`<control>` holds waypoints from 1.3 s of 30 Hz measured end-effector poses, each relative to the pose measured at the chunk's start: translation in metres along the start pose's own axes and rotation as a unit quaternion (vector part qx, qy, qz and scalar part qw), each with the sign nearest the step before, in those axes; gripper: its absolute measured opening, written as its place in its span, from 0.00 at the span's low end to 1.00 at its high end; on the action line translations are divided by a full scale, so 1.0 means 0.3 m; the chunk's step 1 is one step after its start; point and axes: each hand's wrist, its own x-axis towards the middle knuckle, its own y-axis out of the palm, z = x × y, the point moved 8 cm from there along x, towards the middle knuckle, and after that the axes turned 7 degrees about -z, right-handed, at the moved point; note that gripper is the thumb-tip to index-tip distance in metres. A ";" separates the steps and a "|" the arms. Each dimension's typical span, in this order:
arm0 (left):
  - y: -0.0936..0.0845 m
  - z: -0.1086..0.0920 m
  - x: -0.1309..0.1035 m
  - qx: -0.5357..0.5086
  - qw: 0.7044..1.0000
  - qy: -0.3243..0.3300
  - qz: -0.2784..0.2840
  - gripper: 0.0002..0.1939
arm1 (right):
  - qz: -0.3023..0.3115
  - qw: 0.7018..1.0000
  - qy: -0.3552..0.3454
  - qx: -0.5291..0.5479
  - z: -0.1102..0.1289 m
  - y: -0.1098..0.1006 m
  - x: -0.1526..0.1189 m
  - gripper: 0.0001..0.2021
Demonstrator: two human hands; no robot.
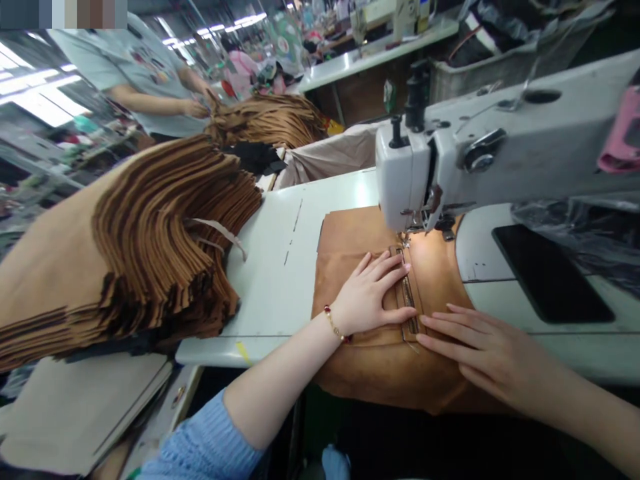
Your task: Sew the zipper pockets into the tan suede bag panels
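A tan leather-like panel (360, 233) lies on the sewing table, its near edge hanging over the front. Set into it is a metal zipper (407, 293) running away from me toward the needle area. My left hand (373, 293) rests flat on the panel with fingers spread, its fingertips and thumb touching the zipper. On the zipper's right side, my right hand (485, 350) lies with fingers stretched out on the panel. The sewing machine's presser foot (405, 240) is at the zipper's far end, under a bright lamp spot.
A tall stack of brown panels (165, 213) covers the table's left end. A black phone (553, 273) lies right of the machine head (407, 173). Behind, a person in a light shirt (150, 80) handles a second brown pile (270, 120). Below left are grey boards (75, 407).
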 end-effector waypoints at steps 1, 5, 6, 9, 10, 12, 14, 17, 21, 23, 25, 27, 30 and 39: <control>0.001 -0.002 -0.001 -0.002 1.000 -0.004 -0.002 0.40 | 0.003 1.000 -0.006 -0.005 -0.003 -0.003 -0.002 0.34; 0.000 -0.004 -0.002 -0.013 1.000 -0.006 -0.003 0.40 | 0.007 0.999 -0.027 -0.019 -0.005 -0.011 -0.001 0.34; -0.001 -0.002 0.000 -0.014 1.000 -0.006 -0.003 0.41 | 0.007 0.999 -0.030 -0.021 -0.004 -0.011 0.001 0.34; -0.005 0.006 0.006 -0.018 1.000 -0.003 -0.005 0.41 | 0.003 0.999 -0.028 -0.024 -0.009 -0.012 0.011 0.34; -0.005 0.010 0.009 -0.019 1.000 -0.003 -0.006 0.41 | 0.002 0.999 -0.028 -0.023 -0.011 -0.012 0.015 0.34; -0.005 0.017 0.017 -0.020 1.000 -0.001 -0.006 0.41 | 0.000 0.999 -0.027 -0.023 -0.017 -0.013 0.024 0.34; -0.004 0.028 0.027 -0.020 1.000 0.001 -0.004 0.41 | 0.000 0.999 -0.027 -0.029 -0.026 -0.010 0.032 0.34; -0.002 0.048 0.043 -0.018 1.000 0.002 0.002 0.41 | -0.002 0.999 -0.026 -0.038 -0.045 -0.005 0.045 0.35; -0.001 0.074 0.066 -0.018 1.000 0.009 0.007 0.41 | -0.012 0.999 -0.023 -0.031 -0.071 -0.002 0.062 0.34; -0.001 0.082 0.076 -0.017 1.000 0.016 0.006 0.39 | -0.012 0.999 -0.018 -0.027 -0.085 0.002 0.067 0.34; -0.002 0.088 0.084 -0.015 1.000 0.027 0.004 0.36 | -0.010 1.000 -0.013 -0.023 -0.098 0.008 0.069 0.34; -0.002 0.093 0.091 -0.014 0.999 0.036 0.003 0.33 | -0.005 1.000 -0.010 -0.020 -0.109 0.016 0.070 0.34; -0.003 0.104 0.101 -0.015 0.999 0.045 0.000 0.32 | -0.001 1.000 -0.003 -0.011 -0.128 0.021 0.081 0.34; 0.000 0.035 0.073 -0.025 0.997 0.069 -0.021 0.20 | 0.004 1.000 0.006 0.000 0.020 -0.009 0.012 0.40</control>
